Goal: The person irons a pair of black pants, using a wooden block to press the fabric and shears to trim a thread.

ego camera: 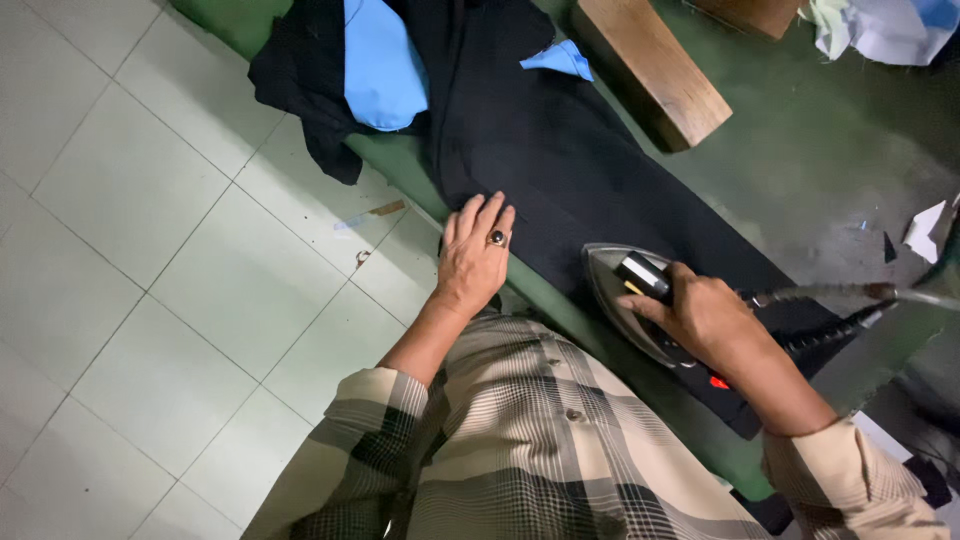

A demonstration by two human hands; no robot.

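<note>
Black cloth, a long dark garment (560, 160), lies stretched along the green padded ironing surface (800, 150) in the head view, running from the upper left down toward the lower right. The right hand (705, 315) is clenched around the black handle of a grey metal electric iron (625, 300), whose pointed soleplate rests flat on the garment near its lower end, tip turned toward the upper left; a dark cord (850, 295) runs from the back of the iron off to the right edge. The left hand (475, 255), wearing a ring with a dark stone on one finger, grasps nothing: it lies flat with fingers together and stretched out, palm pressing the near edge of the black garment just beside the rim of the green surface, to the left of the iron and apart from it. A light blue piece of fabric (385, 60) lies on the bunched upper end of the garment, which hangs over the edge above the pale tiled floor (130, 250). A brown wooden block (655, 70) sits on the green surface just beyond the garment. Crumpled pale cloth (880, 25) lies at the top right corner. Both forearms come out of beige and dark plaid shirt sleeves (520, 450) at the bottom
</note>
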